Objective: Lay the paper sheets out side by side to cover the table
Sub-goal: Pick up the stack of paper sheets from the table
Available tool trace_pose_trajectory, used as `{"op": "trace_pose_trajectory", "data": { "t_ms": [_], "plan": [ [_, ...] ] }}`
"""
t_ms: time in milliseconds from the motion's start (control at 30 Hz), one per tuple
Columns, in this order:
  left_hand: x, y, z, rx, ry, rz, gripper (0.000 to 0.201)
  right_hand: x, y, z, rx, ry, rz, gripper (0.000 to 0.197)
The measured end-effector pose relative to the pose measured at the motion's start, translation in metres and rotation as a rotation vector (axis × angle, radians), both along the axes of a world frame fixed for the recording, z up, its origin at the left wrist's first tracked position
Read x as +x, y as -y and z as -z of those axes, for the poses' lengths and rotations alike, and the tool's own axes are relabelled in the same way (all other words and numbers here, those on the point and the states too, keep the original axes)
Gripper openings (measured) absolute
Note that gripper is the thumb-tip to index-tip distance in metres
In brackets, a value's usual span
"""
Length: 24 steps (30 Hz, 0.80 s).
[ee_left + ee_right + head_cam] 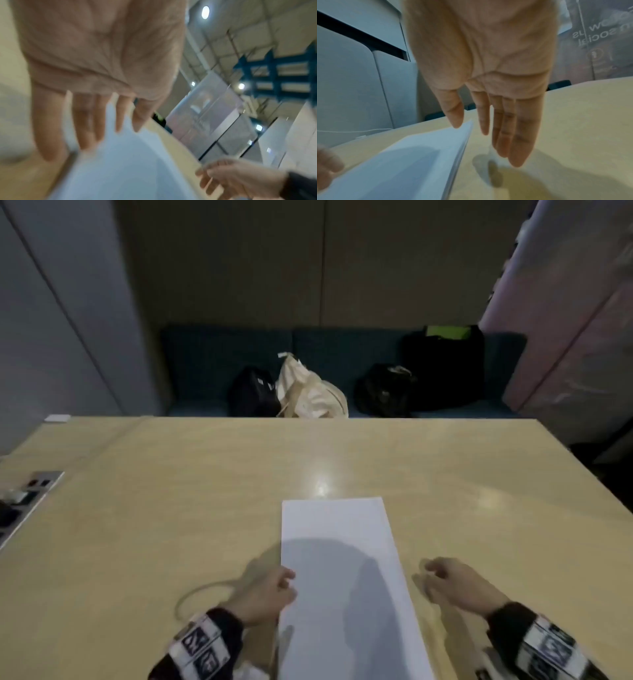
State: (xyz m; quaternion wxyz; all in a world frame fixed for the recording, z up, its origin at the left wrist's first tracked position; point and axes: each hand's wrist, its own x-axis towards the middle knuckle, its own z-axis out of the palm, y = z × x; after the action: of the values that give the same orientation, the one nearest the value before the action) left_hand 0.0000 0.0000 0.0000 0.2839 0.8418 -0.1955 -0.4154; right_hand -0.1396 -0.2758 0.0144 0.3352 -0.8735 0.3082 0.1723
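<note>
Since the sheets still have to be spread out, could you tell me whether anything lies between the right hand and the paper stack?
Nothing visible does. Only bare table separates the right hand from the paper stack, whose left edge the left hand touches.

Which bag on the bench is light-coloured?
The cream bag, left of centre on the bench; the other bags there are black.

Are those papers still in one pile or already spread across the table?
One pile: the paper stack shows layered edges in the right wrist view, with bare table around it.
</note>
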Motion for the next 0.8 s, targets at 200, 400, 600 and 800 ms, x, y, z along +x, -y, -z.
{"op": "trace_pose_trajectory", "data": {
  "t_ms": [200, 400, 600, 800],
  "plan": [
    [0.013, 0.031, 0.017, 0.217, 0.202, -0.133, 0.052, 0.01, -0.014, 0.024, 0.071, 0.042, 0.161, 0.025],
    [0.006, 0.04, 0.019, 0.255, 0.212, -0.16, 0.064, 0.021, -0.036, 0.033, 0.112, 0.058, 0.186, 0.032],
    [0.003, 0.04, 0.023, 0.245, 0.256, -0.156, 0.064, 0.026, -0.05, 0.032, 0.094, 0.036, 0.199, 0.043],
    [0.002, 0.036, 0.028, 0.174, 0.217, -0.198, 0.067, 0.024, -0.061, 0.029, 0.179, 0.211, 0.31, 0.028]
  ]
}}
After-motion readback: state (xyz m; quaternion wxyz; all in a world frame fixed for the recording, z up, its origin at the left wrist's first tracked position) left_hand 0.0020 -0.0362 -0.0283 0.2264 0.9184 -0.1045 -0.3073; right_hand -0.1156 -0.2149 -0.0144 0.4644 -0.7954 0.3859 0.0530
